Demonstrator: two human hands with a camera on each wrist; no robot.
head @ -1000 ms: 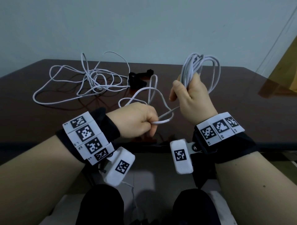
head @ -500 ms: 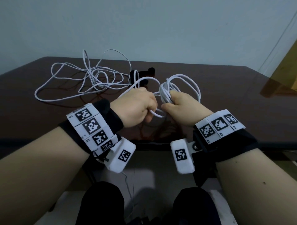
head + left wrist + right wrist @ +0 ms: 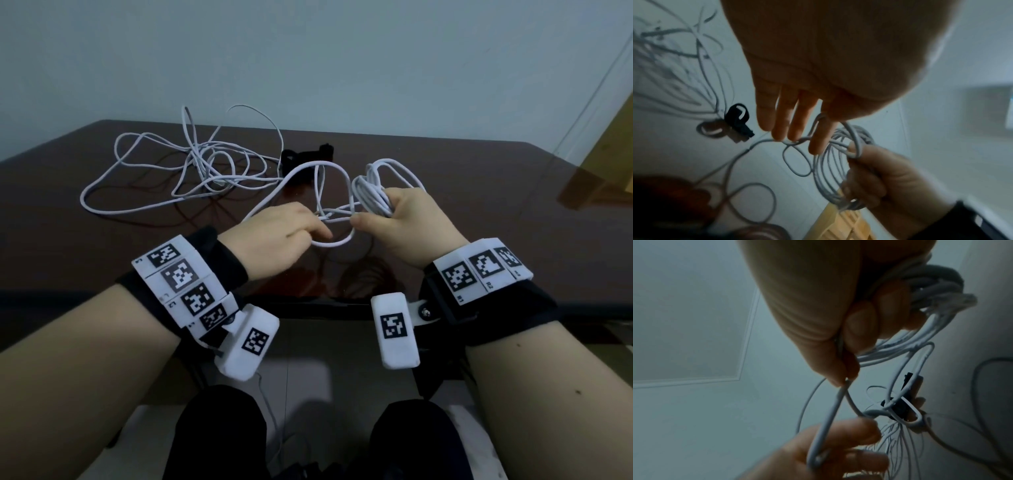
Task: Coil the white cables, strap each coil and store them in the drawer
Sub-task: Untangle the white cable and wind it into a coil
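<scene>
My right hand [image 3: 411, 222] grips a coil of white cable [image 3: 371, 192] just above the table, and its thumb and forefinger also pinch one strand [image 3: 840, 386]. That strand runs to my left hand [image 3: 291, 229], close on the left. The left fingers [image 3: 797, 123] are straight, and the cable [image 3: 795, 141] lies across their tips in a small hanging loop. A second white cable [image 3: 191, 171] sprawls loose at the back left. Black straps [image 3: 308, 157] lie behind the hands. No drawer is in view.
The dark glossy table [image 3: 479, 205] reaches back to a pale wall. A wooden piece of furniture [image 3: 609, 164] stands past the right corner. My knees are below the near edge.
The right hand brought the coil down from upright to just above the table. The left hand's fist on the strand has loosened and its fingers are now straight.
</scene>
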